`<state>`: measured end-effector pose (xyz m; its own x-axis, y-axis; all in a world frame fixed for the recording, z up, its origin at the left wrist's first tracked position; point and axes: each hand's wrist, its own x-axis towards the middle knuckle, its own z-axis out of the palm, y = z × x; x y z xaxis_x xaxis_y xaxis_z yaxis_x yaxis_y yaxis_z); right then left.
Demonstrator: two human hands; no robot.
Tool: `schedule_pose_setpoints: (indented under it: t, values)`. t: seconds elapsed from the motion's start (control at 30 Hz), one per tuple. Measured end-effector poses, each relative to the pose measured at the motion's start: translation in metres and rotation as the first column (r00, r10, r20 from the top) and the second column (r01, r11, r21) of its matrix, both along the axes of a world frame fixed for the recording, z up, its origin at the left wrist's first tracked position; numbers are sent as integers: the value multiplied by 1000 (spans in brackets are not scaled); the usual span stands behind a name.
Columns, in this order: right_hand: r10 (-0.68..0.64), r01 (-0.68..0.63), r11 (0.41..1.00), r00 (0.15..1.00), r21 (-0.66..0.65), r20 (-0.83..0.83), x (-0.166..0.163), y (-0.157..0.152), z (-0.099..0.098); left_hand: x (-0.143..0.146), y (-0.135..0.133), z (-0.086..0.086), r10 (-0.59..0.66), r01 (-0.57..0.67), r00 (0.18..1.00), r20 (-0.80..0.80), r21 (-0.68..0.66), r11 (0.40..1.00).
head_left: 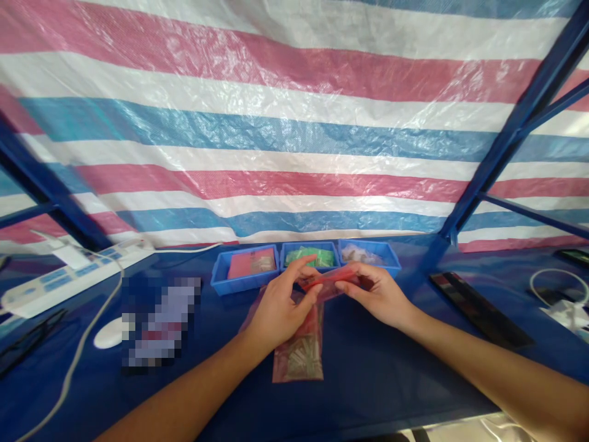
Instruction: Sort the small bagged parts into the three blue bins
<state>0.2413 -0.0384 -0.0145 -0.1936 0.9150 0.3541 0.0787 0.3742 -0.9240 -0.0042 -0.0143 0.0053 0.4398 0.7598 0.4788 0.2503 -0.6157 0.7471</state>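
Both my hands meet over the blue table (368, 368) on a small red plastic bag (329, 281). My left hand (280, 304) pinches its left end with thumb and fingers closed. My right hand (380, 294) grips its right end. Below them a second red bag (301, 353) with small pale parts lies flat on the table. Just behind the hands stand three blue trays: the left tray (221, 276) holds red bags, the middle tray (288, 250) green ones, the right tray (391, 258) pale ones.
A white power strip (59, 276) and a white mouse (110, 334) lie at the left, with a cable running forward. A black ruler-like bar (478, 310) lies at the right, beside a white cable (556, 288). A striped tarp (276, 123) hangs behind on a blue frame.
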Motion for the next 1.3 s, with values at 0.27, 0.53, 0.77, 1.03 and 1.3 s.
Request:
schedule_pose_setpoints:
  t: [0.27, 0.53, 0.77, 1.03, 1.3]
  values:
    - [-56, 57, 997, 998, 54, -24, 3, 4, 1, -2, 7, 1, 43, -42, 998, -38, 44, 998]
    - [-47, 46, 981, 999, 188, 4, 9, 6, 4, -6, 8, 6, -16, 12, 999, 29, 144, 990]
    - [-137, 123, 960, 990, 253, 39, 11, 8, 4, -9, 15, -3, -3, 4, 998, 66, -8, 1000]
    - [-143, 142, 988, 990, 58, 12, 6, 6, -1, -8, 12, 5, 0, 5, 989, 147, -38, 999]
    - [-68, 73, 997, 990, 35, -123, 4, 12, -2, -39, 41, 31, 406, -419, 903, 138, 86, 904]
